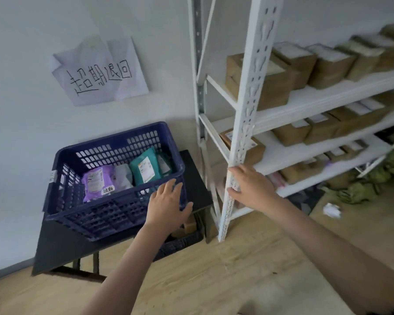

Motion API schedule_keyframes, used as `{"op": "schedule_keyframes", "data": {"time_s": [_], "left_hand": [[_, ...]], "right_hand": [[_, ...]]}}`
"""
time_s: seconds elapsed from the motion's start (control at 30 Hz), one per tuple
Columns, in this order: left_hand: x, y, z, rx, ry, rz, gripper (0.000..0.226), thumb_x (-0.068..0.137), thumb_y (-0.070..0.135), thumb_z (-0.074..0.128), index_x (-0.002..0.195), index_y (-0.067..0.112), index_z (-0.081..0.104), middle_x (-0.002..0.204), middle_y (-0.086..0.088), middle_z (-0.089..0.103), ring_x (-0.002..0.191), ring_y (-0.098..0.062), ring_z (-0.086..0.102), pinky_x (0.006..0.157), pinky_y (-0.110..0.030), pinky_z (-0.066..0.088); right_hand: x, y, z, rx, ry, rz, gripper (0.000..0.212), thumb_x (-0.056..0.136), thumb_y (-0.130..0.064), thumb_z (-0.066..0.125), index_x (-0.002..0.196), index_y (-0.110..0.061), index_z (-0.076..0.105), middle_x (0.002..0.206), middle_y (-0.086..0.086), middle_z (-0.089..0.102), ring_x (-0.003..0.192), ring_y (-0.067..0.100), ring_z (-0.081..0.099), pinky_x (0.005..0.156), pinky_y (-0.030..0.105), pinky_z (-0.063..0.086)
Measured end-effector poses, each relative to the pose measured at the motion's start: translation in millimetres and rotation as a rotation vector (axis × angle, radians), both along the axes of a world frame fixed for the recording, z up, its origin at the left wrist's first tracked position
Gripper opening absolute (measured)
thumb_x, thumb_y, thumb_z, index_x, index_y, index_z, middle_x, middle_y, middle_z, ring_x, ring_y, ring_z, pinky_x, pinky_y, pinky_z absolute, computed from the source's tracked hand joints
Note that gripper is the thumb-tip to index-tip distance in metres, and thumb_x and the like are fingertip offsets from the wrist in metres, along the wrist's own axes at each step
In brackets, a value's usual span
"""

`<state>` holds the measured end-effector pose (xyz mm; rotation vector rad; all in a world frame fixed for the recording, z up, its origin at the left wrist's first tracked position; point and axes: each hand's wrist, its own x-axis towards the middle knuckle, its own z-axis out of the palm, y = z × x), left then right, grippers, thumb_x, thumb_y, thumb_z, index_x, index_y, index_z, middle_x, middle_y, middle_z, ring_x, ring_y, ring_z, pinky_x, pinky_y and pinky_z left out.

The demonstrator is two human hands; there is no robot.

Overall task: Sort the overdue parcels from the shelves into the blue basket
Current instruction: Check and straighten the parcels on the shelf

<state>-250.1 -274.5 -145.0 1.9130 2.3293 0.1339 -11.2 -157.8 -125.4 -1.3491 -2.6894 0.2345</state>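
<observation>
Both hands empty. My left hand [168, 206] lies flat-fingered on the blue basket [114, 214] rim; my right hand [251, 186] touches the shelf post [243, 123], fingers relaxed. Basket holds soft mailers (purple parcel [98, 181], teal parcel [145, 167]). Boxed parcels [323, 64] wait on shelves. Risk: leaning could slide the basket off its black table [62, 246].

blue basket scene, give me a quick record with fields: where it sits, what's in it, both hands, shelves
basket: blue basket on a dark table
contents: purple parcel, teal parcel, pale ones between
left hand: left hand open, over the basket's near right corner
right hand: right hand at the white shelf post, holds no parcel
shelves: cardboard boxes in rows
</observation>
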Motion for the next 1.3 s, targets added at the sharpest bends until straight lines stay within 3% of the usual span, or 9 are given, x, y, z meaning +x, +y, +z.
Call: {"op": "schedule_keyframes", "data": {"time_s": [0.1, 0.27, 0.33, 0.47, 0.67, 0.87, 1.0, 1.17, 1.3], "left_hand": [[51.5, 15.2, -0.8, -0.031, -0.041, -0.072, 0.072, 0.098, 0.061, 0.044, 0.158, 0.024, 0.028, 0.165, 0.0, 0.023, 0.151, -0.024, 0.023, 0.121, -0.045, 0.025], [139.6, 55.4, -0.3, -0.016, -0.072, -0.149, 0.064, 0.096, 0.058, 0.05, 0.15, 0.025, 0.036, 0.155, 0.002, 0.036, 0.143, -0.023, 0.034, 0.116, -0.043, 0.031], [176.4, 76.3, -0.3, -0.013, -0.065, -0.156, 0.066, 0.098, 0.058, 0.047, 0.153, 0.025, 0.033, 0.16, 0.001, 0.031, 0.146, -0.024, 0.033, 0.116, -0.044, 0.031], [251.1, 118.3, -1.8, -0.019, -0.04, -0.135, 0.07, 0.098, 0.059, 0.044, 0.157, 0.023, 0.029, 0.162, -0.002, 0.027, 0.148, -0.026, 0.029, 0.118, -0.045, 0.032], [340.4, 166.1, -9.2, -0.038, -0.022, -0.058, 0.069, 0.098, 0.056, 0.046, 0.156, 0.022, 0.03, 0.163, -0.001, 0.025, 0.149, -0.027, 0.027, 0.117, -0.045, 0.032], [377.7, 204.6, -23.7, -0.107, -0.045, 0.029, 0.067, 0.098, 0.054, 0.048, 0.155, 0.021, 0.034, 0.163, 0.0, 0.025, 0.148, -0.025, 0.028, 0.116, -0.045, 0.033], [371.9, 249.6, -37.7, -0.114, -0.028, 0.055, 0.069, 0.097, 0.054, 0.051, 0.154, 0.021, 0.033, 0.162, 0.0, 0.027, 0.146, -0.025, 0.031, 0.114, -0.044, 0.038], [358.5, 315.4, -56.6, -0.102, -0.027, 0.076, 0.068, 0.097, 0.053, 0.053, 0.154, 0.021, 0.033, 0.161, -0.001, 0.028, 0.148, -0.026, 0.029, 0.114, -0.048, 0.039], [356.3, 352.4, -70.4, -0.132, -0.041, 0.107, 0.069, 0.097, 0.054, 0.052, 0.155, 0.02, 0.033, 0.162, -0.002, 0.029, 0.146, -0.027, 0.032, 0.114, -0.049, 0.038]], "right_hand": [[57.0, 2.6, -4.0, -0.018, -0.033, -0.069, 0.056, 0.097, -0.047, 0.055, 0.145, -0.021, 0.044, 0.136, -0.002, 0.05, 0.124, 0.021, 0.051, 0.089, 0.035, 0.049], [162.4, 20.0, 0.6, -0.04, -0.004, -0.204, 0.058, 0.097, -0.045, 0.056, 0.148, -0.019, 0.043, 0.14, 0.001, 0.05, 0.12, 0.022, 0.054, 0.089, 0.034, 0.047], [204.2, 34.3, 4.0, -0.034, 0.008, -0.228, 0.055, 0.097, -0.043, 0.058, 0.145, -0.019, 0.045, 0.137, 0.002, 0.051, 0.118, 0.023, 0.056, 0.086, 0.033, 0.046], [283.5, 73.6, 9.4, -0.035, -0.006, -0.231, 0.052, 0.097, -0.043, 0.057, 0.143, -0.021, 0.047, 0.143, 0.001, 0.048, 0.129, 0.021, 0.048, 0.097, 0.034, 0.045], [365.1, 141.9, 2.4, -0.031, -0.017, -0.17, 0.058, 0.097, -0.046, 0.057, 0.146, -0.019, 0.046, 0.142, 0.003, 0.05, 0.131, 0.022, 0.049, 0.099, 0.037, 0.048], [377.4, 205.4, -19.0, -0.046, -0.064, -0.08, 0.054, 0.096, -0.049, 0.055, 0.141, -0.02, 0.049, 0.138, -0.001, 0.051, 0.127, 0.021, 0.05, 0.1, 0.039, 0.043], [367.8, 260.6, -34.1, -0.016, -0.087, -0.06, 0.056, 0.098, -0.045, 0.055, 0.146, -0.019, 0.044, 0.146, 0.002, 0.046, 0.132, 0.021, 0.044, 0.086, 0.032, 0.037], [350.2, 327.1, -61.9, -0.095, -0.065, -0.076, 0.062, 0.098, -0.043, 0.058, 0.15, -0.014, 0.038, 0.151, 0.009, 0.04, 0.137, 0.031, 0.042, 0.107, 0.041, 0.039], [334.5, 366.8, -80.4, -0.087, -0.075, -0.034, 0.069, 0.096, -0.042, 0.062, 0.151, -0.012, 0.036, 0.152, 0.012, 0.036, 0.139, 0.033, 0.037, 0.113, 0.044, 0.036]]}}
